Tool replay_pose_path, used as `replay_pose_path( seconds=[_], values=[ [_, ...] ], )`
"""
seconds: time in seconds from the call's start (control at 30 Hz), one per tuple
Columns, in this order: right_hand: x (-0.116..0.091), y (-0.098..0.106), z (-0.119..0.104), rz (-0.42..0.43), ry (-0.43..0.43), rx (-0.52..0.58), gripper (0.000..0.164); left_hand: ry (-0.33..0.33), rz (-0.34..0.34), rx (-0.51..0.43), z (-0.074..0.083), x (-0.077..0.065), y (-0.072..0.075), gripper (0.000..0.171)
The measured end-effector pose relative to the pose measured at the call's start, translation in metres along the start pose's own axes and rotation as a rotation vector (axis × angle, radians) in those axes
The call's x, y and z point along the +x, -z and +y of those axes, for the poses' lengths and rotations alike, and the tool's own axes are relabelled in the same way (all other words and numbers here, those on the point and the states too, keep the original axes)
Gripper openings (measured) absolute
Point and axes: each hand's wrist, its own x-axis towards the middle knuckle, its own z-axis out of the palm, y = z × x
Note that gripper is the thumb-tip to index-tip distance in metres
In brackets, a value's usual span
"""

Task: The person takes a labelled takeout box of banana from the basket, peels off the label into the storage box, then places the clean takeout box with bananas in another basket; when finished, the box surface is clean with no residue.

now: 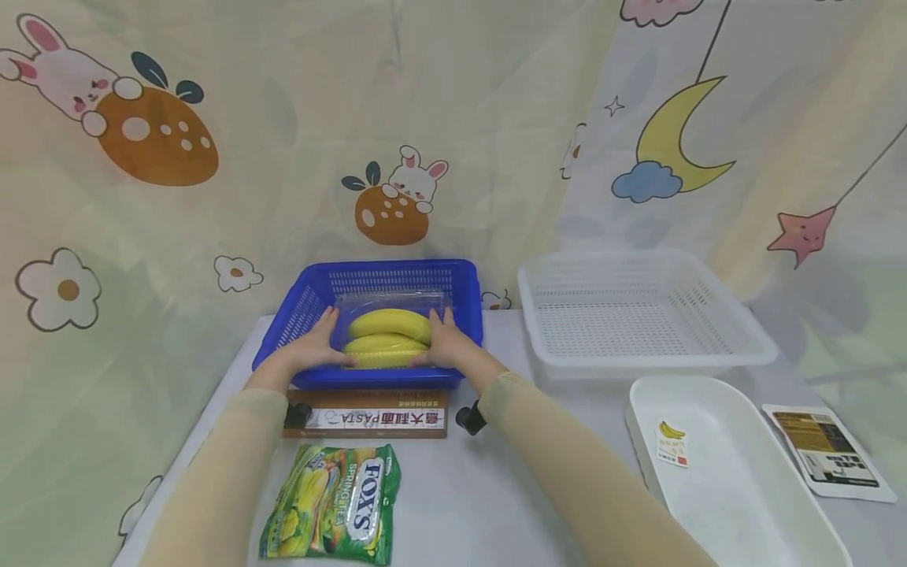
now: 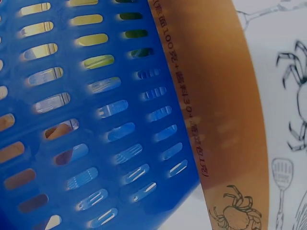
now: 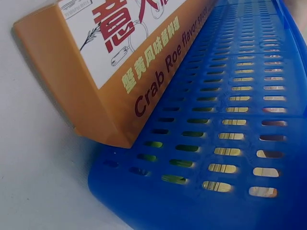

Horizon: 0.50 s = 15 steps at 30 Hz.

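Two yellow bananas (image 1: pixel 390 324) show inside a clear plastic box (image 1: pixel 418 299), which sits in a blue slotted basket (image 1: pixel 468 291) at the back of the table. My left hand (image 1: pixel 316 345) holds the box's left side, thumb at the front corner and fingers along the side. On the opposite side my right hand (image 1: pixel 446 343) grips it the same way. Both wrist views look mostly at the basket's front wall (image 3: pixel 192 191), with yellow showing through its slots. Right against that wall lies a brown pasta box (image 1: pixel 364 400), its crab roe sauce lettering seen in the right wrist view.
A green bag of Fox's sweets (image 1: pixel 333 504) lies in front of the pasta box. To the right stands a white slotted basket (image 1: pixel 538 339), with a white tray (image 1: pixel 744 480) bearing a banana sticker nearer me. Beside the tray lies a white and brown pouch (image 1: pixel 829 453). A printed cloth (image 1: pixel 496 157) hangs behind.
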Motion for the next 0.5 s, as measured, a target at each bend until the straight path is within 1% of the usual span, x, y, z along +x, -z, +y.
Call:
replay_pose_path(
  seconds=[0.2, 0.43, 0.5],
  values=[
    [0.0, 0.0011, 0.0001, 0.007, 0.003, 0.013, 0.11, 0.0, -0.009, -0.004, 0.0036, -0.0017, 0.0028, 0.111],
    [0.0, -0.0002, 0.0006, -0.011, -0.001, 0.018, 0.11, 0.016, -0.046, -0.022, 0.0085, -0.0063, 0.0063, 0.112],
    [0.0, -0.0002, 0.0008, -0.014, -0.006, 0.015, 0.11, 0.012, -0.049, -0.027, 0.0097, -0.007, 0.0065, 0.113]
  ],
)
